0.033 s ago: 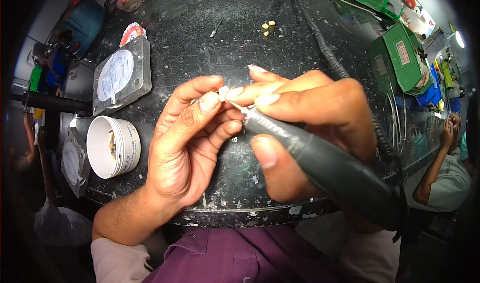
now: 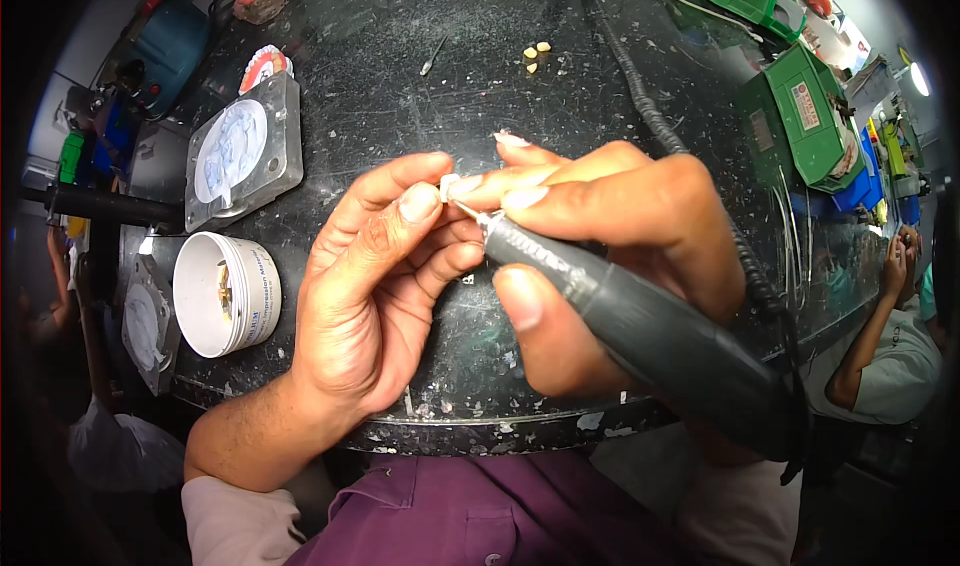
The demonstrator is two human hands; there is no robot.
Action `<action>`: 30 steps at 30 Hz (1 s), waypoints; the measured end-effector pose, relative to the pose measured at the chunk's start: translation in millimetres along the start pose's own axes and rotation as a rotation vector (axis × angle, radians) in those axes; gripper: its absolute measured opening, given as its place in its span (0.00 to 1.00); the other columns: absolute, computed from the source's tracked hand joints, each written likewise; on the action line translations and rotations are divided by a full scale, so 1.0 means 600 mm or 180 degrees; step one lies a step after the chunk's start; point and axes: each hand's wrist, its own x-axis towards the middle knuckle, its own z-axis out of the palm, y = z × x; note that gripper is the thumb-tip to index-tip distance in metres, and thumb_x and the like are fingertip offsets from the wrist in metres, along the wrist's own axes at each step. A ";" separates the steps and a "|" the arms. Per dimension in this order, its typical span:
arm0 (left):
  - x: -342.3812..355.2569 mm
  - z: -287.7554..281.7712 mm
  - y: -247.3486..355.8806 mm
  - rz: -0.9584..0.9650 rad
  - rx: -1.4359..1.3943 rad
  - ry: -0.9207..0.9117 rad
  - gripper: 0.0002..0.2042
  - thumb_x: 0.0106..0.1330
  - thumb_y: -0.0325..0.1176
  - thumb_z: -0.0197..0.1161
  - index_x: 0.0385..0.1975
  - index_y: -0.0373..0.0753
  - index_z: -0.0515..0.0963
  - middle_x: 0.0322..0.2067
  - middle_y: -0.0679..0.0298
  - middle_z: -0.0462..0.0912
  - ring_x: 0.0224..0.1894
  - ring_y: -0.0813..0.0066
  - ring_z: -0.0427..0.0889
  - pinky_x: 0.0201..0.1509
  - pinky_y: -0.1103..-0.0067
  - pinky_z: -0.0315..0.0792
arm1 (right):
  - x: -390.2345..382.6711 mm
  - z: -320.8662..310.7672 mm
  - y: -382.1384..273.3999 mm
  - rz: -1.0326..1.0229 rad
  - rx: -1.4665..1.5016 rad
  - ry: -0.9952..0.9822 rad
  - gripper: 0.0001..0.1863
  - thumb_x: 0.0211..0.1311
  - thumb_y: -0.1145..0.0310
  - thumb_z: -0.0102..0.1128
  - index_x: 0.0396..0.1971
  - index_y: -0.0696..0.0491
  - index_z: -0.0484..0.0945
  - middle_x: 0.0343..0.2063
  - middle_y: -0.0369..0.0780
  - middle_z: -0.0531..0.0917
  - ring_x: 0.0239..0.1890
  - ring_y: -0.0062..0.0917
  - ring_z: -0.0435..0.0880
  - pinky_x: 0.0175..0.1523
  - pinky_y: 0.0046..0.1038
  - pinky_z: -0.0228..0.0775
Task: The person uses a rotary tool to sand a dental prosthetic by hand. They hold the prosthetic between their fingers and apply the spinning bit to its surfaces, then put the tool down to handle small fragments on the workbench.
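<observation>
Between the thumb and fingertips of my left hand (image 2: 365, 301) is a small whitish dental crown (image 2: 449, 185), its far side hidden by the fingers. My right hand (image 2: 640, 211) is closed round a black rotary handpiece (image 2: 650, 326), gripping it like a pen. From its nose a thin bur (image 2: 468, 210) points at the crown, right beside it; whether it touches, I cannot tell. One right fingertip rests against the crown's right side.
Left of my hands stand a white tub (image 2: 262, 296) with brass-coloured bits inside and a plaster-filled metal flask (image 2: 285, 156). Ahead lie several yellowish tooth-like pieces (image 2: 531, 67) and a loose bur (image 2: 429, 67). A handpiece cord (image 2: 640, 91) crosses the table toward green bins (image 2: 795, 116). Another person sits far right.
My right hand and the handpiece have shifted slightly left. My left hand stays nearly in place with the crown.
</observation>
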 end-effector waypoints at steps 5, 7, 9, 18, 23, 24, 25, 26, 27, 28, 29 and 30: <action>-0.003 -0.002 0.005 0.0018 0.0730 -0.0221 0.17 0.69 0.31 0.58 0.56 0.34 0.72 0.49 0.55 0.80 0.54 0.66 0.78 0.63 0.69 0.70 | 0.004 -0.030 -0.004 0.0045 -0.0090 -0.0951 0.16 0.59 0.71 0.66 0.41 0.61 0.69 0.34 0.47 0.83 0.41 0.30 0.85 0.57 0.41 0.76; -0.004 -0.009 0.006 0.0022 0.0669 -0.0227 0.17 0.69 0.30 0.58 0.56 0.34 0.72 0.49 0.55 0.80 0.53 0.67 0.78 0.62 0.69 0.70 | 0.005 -0.030 -0.007 0.0096 -0.0045 -0.0988 0.16 0.59 0.71 0.66 0.41 0.60 0.69 0.34 0.47 0.82 0.41 0.31 0.85 0.57 0.40 0.76; -0.005 -0.013 0.010 0.0032 0.0616 -0.0231 0.17 0.69 0.30 0.59 0.56 0.34 0.71 0.49 0.56 0.80 0.53 0.67 0.79 0.62 0.70 0.71 | 0.005 -0.029 -0.005 0.0031 0.0038 -0.0901 0.16 0.61 0.71 0.64 0.42 0.60 0.67 0.35 0.49 0.81 0.44 0.34 0.85 0.56 0.39 0.77; -0.009 0.005 0.013 0.0119 0.0574 -0.0480 0.15 0.66 0.29 0.62 0.52 0.38 0.74 0.41 0.61 0.82 0.47 0.74 0.81 0.56 0.75 0.75 | 0.002 0.004 -0.021 0.0495 0.0465 0.0226 0.09 0.45 0.82 0.68 0.29 0.61 0.79 0.26 0.45 0.85 0.33 0.31 0.89 0.39 0.27 0.84; -0.011 0.010 0.012 0.0218 0.0611 -0.0496 0.13 0.65 0.27 0.63 0.49 0.38 0.75 0.40 0.61 0.82 0.45 0.74 0.82 0.54 0.76 0.76 | 0.005 0.002 -0.030 0.0581 0.0493 0.0173 0.10 0.46 0.80 0.71 0.29 0.62 0.79 0.27 0.45 0.85 0.33 0.32 0.89 0.40 0.28 0.84; -0.010 0.010 0.011 0.0262 0.0599 -0.0516 0.12 0.65 0.27 0.63 0.48 0.38 0.75 0.40 0.60 0.82 0.44 0.74 0.82 0.53 0.76 0.76 | 0.005 0.001 -0.030 0.0584 0.0489 0.0176 0.10 0.46 0.80 0.71 0.29 0.62 0.79 0.27 0.45 0.85 0.33 0.32 0.89 0.40 0.28 0.84; -0.010 0.010 0.010 0.0304 0.0586 -0.0538 0.12 0.65 0.26 0.63 0.48 0.38 0.76 0.40 0.60 0.83 0.44 0.74 0.82 0.53 0.76 0.76 | 0.005 0.000 -0.030 0.0568 0.0476 0.0161 0.10 0.46 0.79 0.72 0.29 0.62 0.79 0.27 0.46 0.85 0.32 0.31 0.89 0.40 0.28 0.84; -0.009 0.011 0.009 0.0296 0.0582 -0.0546 0.12 0.65 0.26 0.63 0.48 0.38 0.76 0.40 0.60 0.83 0.44 0.74 0.82 0.53 0.76 0.76 | 0.004 -0.001 -0.030 0.0552 0.0460 0.0146 0.11 0.46 0.79 0.72 0.29 0.62 0.79 0.27 0.46 0.85 0.32 0.31 0.89 0.40 0.28 0.84; -0.009 0.011 0.011 0.0282 0.0586 -0.0511 0.12 0.65 0.26 0.63 0.47 0.37 0.76 0.40 0.59 0.83 0.44 0.74 0.82 0.53 0.76 0.76 | 0.004 0.000 -0.028 0.0555 0.0469 0.0146 0.11 0.46 0.79 0.72 0.29 0.62 0.79 0.27 0.46 0.85 0.32 0.31 0.89 0.40 0.28 0.84; -0.009 0.011 0.011 0.0266 0.0588 -0.0479 0.12 0.64 0.25 0.63 0.47 0.37 0.77 0.40 0.59 0.83 0.43 0.74 0.82 0.53 0.76 0.76 | 0.002 0.000 -0.024 0.0564 0.0600 0.0182 0.11 0.47 0.78 0.73 0.29 0.63 0.79 0.27 0.47 0.85 0.31 0.31 0.89 0.39 0.28 0.84; -0.009 0.010 0.011 0.0267 0.0591 -0.0476 0.12 0.64 0.25 0.63 0.47 0.37 0.77 0.40 0.59 0.83 0.43 0.74 0.82 0.53 0.76 0.76 | 0.001 -0.001 -0.021 0.0572 0.0730 0.0218 0.11 0.47 0.77 0.73 0.29 0.63 0.79 0.27 0.47 0.85 0.31 0.30 0.89 0.39 0.28 0.84; -0.009 0.008 0.012 0.0293 0.0602 -0.0509 0.12 0.64 0.25 0.63 0.47 0.37 0.77 0.40 0.59 0.83 0.44 0.74 0.83 0.53 0.76 0.76 | 0.003 -0.008 -0.026 0.0571 0.0740 0.0215 0.11 0.47 0.77 0.73 0.29 0.63 0.79 0.27 0.47 0.85 0.31 0.30 0.89 0.39 0.28 0.84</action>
